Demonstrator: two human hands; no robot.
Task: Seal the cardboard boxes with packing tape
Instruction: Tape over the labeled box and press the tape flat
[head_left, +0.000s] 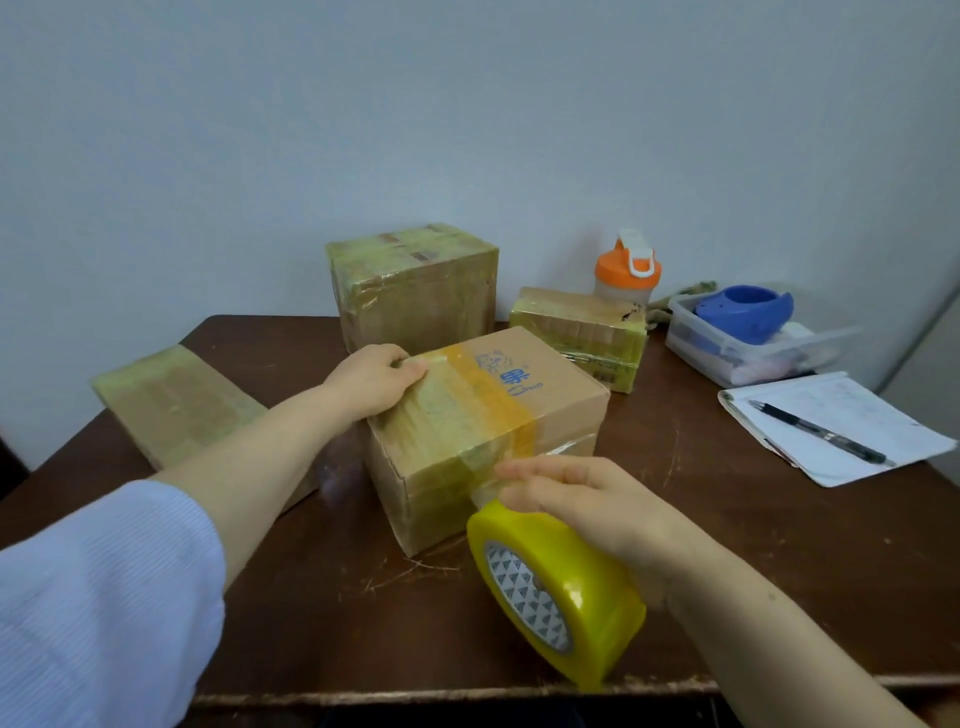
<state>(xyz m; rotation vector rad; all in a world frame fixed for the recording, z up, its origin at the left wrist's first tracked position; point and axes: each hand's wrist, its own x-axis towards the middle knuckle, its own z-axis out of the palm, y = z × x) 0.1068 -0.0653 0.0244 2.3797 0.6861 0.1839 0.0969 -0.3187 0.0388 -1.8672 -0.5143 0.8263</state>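
- your left hand (371, 384) grips the far left corner of the centre box (519, 395), thumb on top, fingers curled over the edge.
- that box sits mid-table (779, 545), flaps closed, with yellow tape bands across its top.
- your right hand (587, 499) lies over the yellow tape roll (556, 597) at the table's near edge; the fingers are nearly straight, the thumb hidden.
- a tape strip (485, 486) runs from the roll to the box's near face.
- three taped boxes: a tall box (415, 296) at the far edge, a small box (579, 332) to its right, a flat box (176, 405) at the left edge.
- a clear tub (691, 338) near the far right corner holds a blue dispenser (745, 312); its other contents are unclear.
- an orange-lidded bottle (628, 273) stands behind the small box.
- a pen (823, 432) lies on a notebook (831, 426) by the right edge.
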